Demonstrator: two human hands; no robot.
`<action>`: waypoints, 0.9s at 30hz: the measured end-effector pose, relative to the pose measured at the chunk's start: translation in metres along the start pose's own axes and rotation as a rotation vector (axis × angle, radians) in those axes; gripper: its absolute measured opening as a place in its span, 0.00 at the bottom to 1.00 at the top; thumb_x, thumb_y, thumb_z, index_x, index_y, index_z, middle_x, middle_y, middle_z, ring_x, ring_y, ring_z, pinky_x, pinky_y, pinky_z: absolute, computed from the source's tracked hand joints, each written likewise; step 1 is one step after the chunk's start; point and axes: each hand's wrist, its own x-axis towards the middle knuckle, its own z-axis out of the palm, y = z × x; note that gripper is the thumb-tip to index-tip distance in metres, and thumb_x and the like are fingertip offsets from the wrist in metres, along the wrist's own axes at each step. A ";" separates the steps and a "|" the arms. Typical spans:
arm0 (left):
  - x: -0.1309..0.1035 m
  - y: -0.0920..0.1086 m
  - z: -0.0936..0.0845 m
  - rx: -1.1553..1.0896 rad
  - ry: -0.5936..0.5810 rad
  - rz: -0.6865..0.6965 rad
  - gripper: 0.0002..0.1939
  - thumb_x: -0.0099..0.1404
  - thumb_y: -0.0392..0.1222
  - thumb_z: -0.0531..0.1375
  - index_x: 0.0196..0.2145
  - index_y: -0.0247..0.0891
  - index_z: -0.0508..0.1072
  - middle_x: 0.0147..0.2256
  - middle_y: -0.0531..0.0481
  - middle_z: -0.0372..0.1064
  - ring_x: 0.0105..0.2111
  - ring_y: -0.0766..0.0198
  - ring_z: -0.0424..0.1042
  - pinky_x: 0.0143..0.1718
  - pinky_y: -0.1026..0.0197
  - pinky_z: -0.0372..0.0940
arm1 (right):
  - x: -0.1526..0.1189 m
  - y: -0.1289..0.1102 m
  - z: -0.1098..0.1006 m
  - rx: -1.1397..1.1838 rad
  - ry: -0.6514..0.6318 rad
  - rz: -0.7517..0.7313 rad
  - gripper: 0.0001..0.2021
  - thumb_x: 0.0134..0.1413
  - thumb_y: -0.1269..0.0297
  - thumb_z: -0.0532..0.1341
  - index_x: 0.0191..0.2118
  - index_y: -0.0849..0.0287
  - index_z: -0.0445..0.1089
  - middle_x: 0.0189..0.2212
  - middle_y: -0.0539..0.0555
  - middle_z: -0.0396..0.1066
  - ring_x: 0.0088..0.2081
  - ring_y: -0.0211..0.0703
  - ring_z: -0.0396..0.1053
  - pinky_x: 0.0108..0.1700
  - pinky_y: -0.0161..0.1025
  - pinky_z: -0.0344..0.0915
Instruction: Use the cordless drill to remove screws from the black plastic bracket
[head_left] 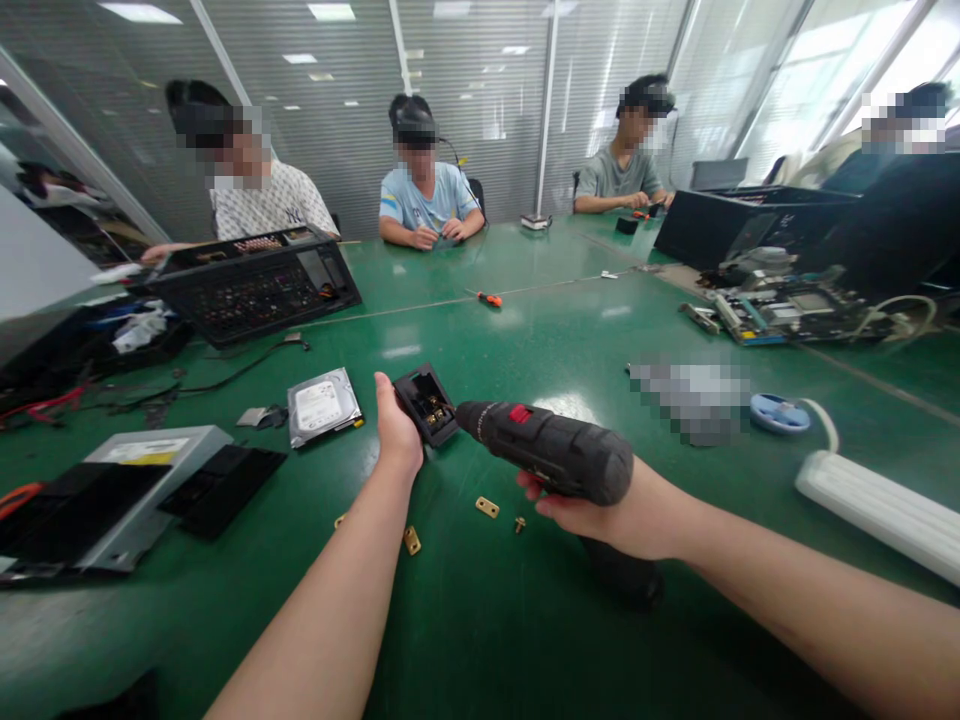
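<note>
My left hand (397,430) grips a small black open box (426,405) by its left side, tilted above the green table (420,640). Brass-coloured parts show inside the box. Wrapped round the handle of a black cordless drill (551,450) is my right hand (592,520). The drill's chuck points left and its tip is at the box's right edge; whether it touches anything inside I cannot tell. Below, between my forearms, lie a brass plate with two holes (487,507), another brass plate (412,540) and a small brass screw (520,524).
A hard drive (324,405) and a metal drive case (142,480) lie to the left, near a black computer case (255,280). An orange screwdriver (489,299) lies ahead. Circuit boards (780,305), a blue reel (780,412) and a white strip (877,500) are at right. Several people sit across.
</note>
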 end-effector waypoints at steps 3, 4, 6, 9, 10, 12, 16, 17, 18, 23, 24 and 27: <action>0.001 -0.001 0.000 0.001 0.009 -0.008 0.33 0.75 0.70 0.51 0.38 0.38 0.78 0.39 0.39 0.82 0.51 0.45 0.83 0.50 0.46 0.79 | -0.001 0.000 0.000 0.003 0.001 -0.010 0.06 0.50 0.64 0.61 0.35 0.56 0.70 0.35 0.58 0.80 0.36 0.48 0.78 0.41 0.46 0.77; 0.001 -0.001 0.000 0.001 0.005 -0.008 0.32 0.75 0.70 0.51 0.38 0.38 0.78 0.39 0.39 0.82 0.52 0.45 0.82 0.50 0.46 0.79 | -0.001 0.000 0.000 0.004 0.000 -0.010 0.06 0.50 0.64 0.61 0.35 0.56 0.70 0.35 0.58 0.80 0.36 0.48 0.78 0.41 0.46 0.77; 0.000 -0.001 0.001 -0.001 -0.003 -0.005 0.32 0.75 0.70 0.51 0.39 0.38 0.79 0.40 0.39 0.82 0.52 0.44 0.82 0.51 0.45 0.79 | -0.002 0.002 0.000 0.006 0.004 -0.003 0.05 0.50 0.64 0.61 0.35 0.56 0.70 0.34 0.57 0.80 0.36 0.48 0.77 0.41 0.46 0.77; -0.001 0.000 0.001 0.004 -0.009 0.001 0.33 0.74 0.71 0.51 0.39 0.37 0.79 0.41 0.38 0.82 0.52 0.44 0.82 0.51 0.46 0.79 | -0.002 0.005 0.000 0.005 0.009 0.015 0.04 0.50 0.65 0.63 0.34 0.56 0.71 0.34 0.56 0.79 0.35 0.47 0.77 0.41 0.45 0.77; -0.002 0.001 0.002 0.004 -0.014 0.001 0.34 0.74 0.72 0.51 0.39 0.37 0.79 0.41 0.38 0.82 0.51 0.44 0.83 0.50 0.46 0.79 | -0.002 0.006 0.000 0.007 0.012 0.022 0.05 0.49 0.65 0.63 0.34 0.56 0.71 0.33 0.56 0.79 0.35 0.46 0.77 0.41 0.44 0.77; -0.003 0.002 0.002 0.000 -0.030 0.001 0.36 0.74 0.73 0.50 0.39 0.37 0.78 0.41 0.37 0.82 0.51 0.44 0.83 0.49 0.45 0.80 | -0.002 0.005 0.000 0.019 0.013 0.030 0.05 0.49 0.66 0.64 0.35 0.57 0.72 0.33 0.55 0.79 0.35 0.46 0.77 0.41 0.44 0.77; -0.004 0.002 0.001 -0.008 -0.034 0.002 0.38 0.71 0.77 0.51 0.38 0.37 0.79 0.40 0.37 0.82 0.51 0.42 0.83 0.48 0.44 0.80 | -0.002 0.000 -0.001 0.037 -0.003 0.040 0.04 0.49 0.67 0.64 0.34 0.56 0.72 0.32 0.54 0.78 0.35 0.46 0.77 0.42 0.44 0.77; -0.004 0.002 0.001 -0.007 -0.030 0.003 0.37 0.70 0.77 0.53 0.39 0.37 0.79 0.40 0.37 0.82 0.51 0.41 0.83 0.48 0.44 0.80 | -0.002 0.000 -0.001 0.035 -0.007 0.042 0.04 0.49 0.67 0.64 0.34 0.56 0.72 0.32 0.54 0.78 0.35 0.46 0.77 0.43 0.44 0.77; -0.004 0.001 0.001 -0.007 -0.027 0.004 0.37 0.69 0.77 0.54 0.39 0.38 0.79 0.40 0.37 0.82 0.51 0.41 0.83 0.48 0.44 0.80 | -0.002 -0.001 -0.001 0.032 -0.009 0.045 0.04 0.49 0.67 0.64 0.33 0.56 0.72 0.32 0.54 0.78 0.36 0.46 0.77 0.43 0.44 0.77; -0.004 0.002 0.002 -0.008 -0.019 -0.008 0.34 0.69 0.75 0.57 0.40 0.37 0.79 0.40 0.38 0.82 0.50 0.42 0.83 0.48 0.44 0.80 | -0.003 0.002 0.000 -0.018 0.021 0.027 0.06 0.50 0.66 0.64 0.37 0.57 0.73 0.35 0.56 0.80 0.37 0.48 0.78 0.43 0.45 0.78; -0.004 0.002 0.002 -0.007 -0.015 -0.011 0.34 0.70 0.74 0.56 0.40 0.37 0.79 0.40 0.38 0.82 0.50 0.42 0.83 0.48 0.45 0.80 | -0.003 0.003 0.000 -0.027 0.022 0.020 0.08 0.51 0.66 0.64 0.38 0.58 0.74 0.36 0.57 0.81 0.37 0.48 0.78 0.43 0.45 0.78; -0.004 0.002 0.002 -0.001 -0.009 -0.011 0.34 0.72 0.73 0.54 0.39 0.37 0.79 0.40 0.38 0.82 0.51 0.42 0.83 0.48 0.45 0.80 | -0.003 0.003 0.000 -0.026 0.012 0.009 0.10 0.51 0.66 0.63 0.41 0.59 0.75 0.37 0.58 0.81 0.37 0.48 0.78 0.42 0.46 0.78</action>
